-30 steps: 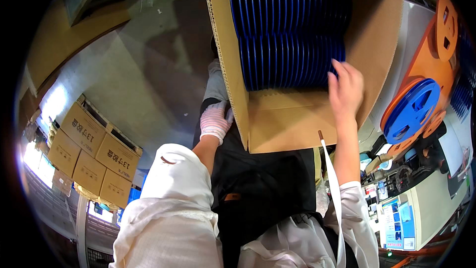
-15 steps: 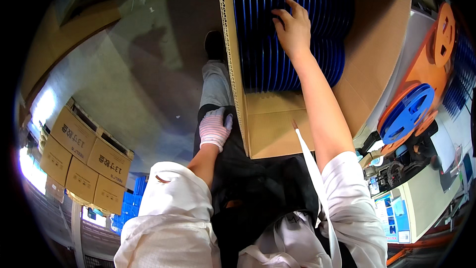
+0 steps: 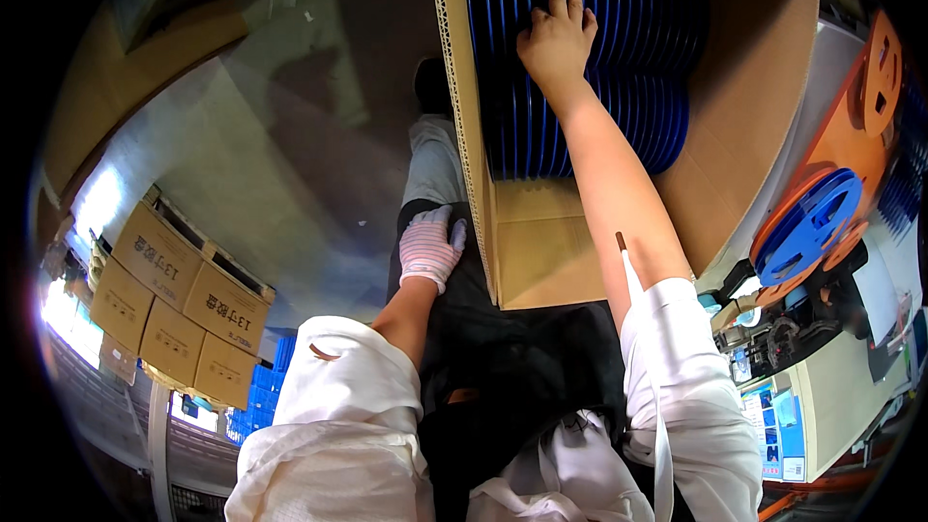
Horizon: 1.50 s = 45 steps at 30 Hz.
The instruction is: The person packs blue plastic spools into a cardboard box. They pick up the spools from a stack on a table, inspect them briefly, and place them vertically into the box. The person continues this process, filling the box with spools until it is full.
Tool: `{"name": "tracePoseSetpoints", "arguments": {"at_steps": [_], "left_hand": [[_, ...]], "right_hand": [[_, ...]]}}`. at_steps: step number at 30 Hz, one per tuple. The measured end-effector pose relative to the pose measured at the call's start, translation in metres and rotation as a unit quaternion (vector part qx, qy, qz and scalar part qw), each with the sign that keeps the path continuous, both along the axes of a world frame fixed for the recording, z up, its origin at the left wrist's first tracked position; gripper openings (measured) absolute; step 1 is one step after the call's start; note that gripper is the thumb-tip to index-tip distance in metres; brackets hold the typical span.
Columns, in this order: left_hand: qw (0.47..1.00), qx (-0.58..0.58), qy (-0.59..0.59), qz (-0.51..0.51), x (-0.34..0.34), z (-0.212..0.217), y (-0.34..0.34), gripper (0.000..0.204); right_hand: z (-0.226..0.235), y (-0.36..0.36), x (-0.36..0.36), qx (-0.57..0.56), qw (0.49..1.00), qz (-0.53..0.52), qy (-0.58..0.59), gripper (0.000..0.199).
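Observation:
Inside a large open cardboard box [image 3: 759, 87], dark blue plastic reels [image 3: 619, 126] stand on edge, packed closely in two groups. My bare right hand [image 3: 559, 46] lies over the reels toward the box's left side. Its fingers are spread, two of them stretched forward along the rims, and it grips no reel that I can see. My left hand [image 3: 431, 246], in a pink-and-white striped glove with grey fingertips, rests flat on my dark-clad thigh beside the box's left wall. It holds nothing visible.
On the right stands an orange machine part with a blue reel [image 3: 810, 227] mounted on it, above a cream cabinet [image 3: 843, 391]. Stacked cardboard cartons [image 3: 184, 290] are at the left, with blue items [image 3: 259, 396] behind them. A white strap [image 3: 661, 425] hangs by my right sleeve.
My right hand has shifted left and slightly forward over the reels, and its curled fingers have straightened. The left hand stays on my thigh. The whole view has shifted slightly.

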State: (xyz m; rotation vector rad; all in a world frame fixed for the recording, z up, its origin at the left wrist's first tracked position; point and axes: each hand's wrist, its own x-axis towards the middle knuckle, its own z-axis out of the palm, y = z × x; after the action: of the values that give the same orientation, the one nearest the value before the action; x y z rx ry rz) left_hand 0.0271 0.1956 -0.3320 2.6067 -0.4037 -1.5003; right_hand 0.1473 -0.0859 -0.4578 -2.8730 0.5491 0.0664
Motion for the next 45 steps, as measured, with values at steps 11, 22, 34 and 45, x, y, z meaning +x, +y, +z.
{"name": "tracePoseSetpoints", "arguments": {"at_steps": [11, 22, 34, 45], "left_hand": [[1.000, 0.020, 0.019, -0.012, 0.009, 0.001, -0.003, 0.043], [0.997, 0.053, 0.053, -0.019, 0.022, 0.011, -0.016, 0.043], [0.997, 0.052, 0.052, -0.031, 0.035, 0.015, -0.033, 0.047], [0.999, -0.014, 0.008, 0.040, 0.016, 0.012, -0.023, 0.038]], "right_hand": [[0.033, -0.018, 0.001, 0.058, 0.995, -0.020, -0.079, 0.021], [0.238, -0.071, -0.025, 0.091, 0.963, -0.081, -0.238, 0.012], [0.298, -0.122, -0.183, 0.357, 0.736, -0.424, -0.388, 0.030], [0.333, -0.075, -0.237, 0.400, 0.671, -0.558, -0.279, 0.039]]}}
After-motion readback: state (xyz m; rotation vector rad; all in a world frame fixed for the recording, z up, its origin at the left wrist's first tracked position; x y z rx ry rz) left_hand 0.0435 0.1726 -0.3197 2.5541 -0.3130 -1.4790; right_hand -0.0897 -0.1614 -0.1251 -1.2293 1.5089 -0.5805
